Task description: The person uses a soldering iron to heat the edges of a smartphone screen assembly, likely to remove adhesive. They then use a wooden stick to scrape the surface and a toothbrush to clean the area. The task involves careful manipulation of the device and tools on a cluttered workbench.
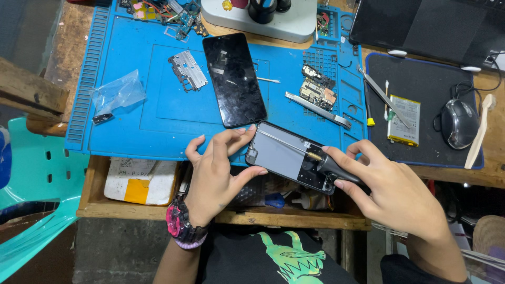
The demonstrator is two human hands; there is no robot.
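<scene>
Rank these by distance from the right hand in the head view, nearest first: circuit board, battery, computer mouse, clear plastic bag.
From the right hand:
1. Circuit board, on the blue mat, up-left.
2. Battery, on the black mat; too close to call against the board.
3. Computer mouse, far right.
4. Clear plastic bag, far left.

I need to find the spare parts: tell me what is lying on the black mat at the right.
On the black mat lie a flat battery, long metal tweezers across it, a cotton swab and a dark mouse. Anything under the battery or mouse is covered.
</scene>
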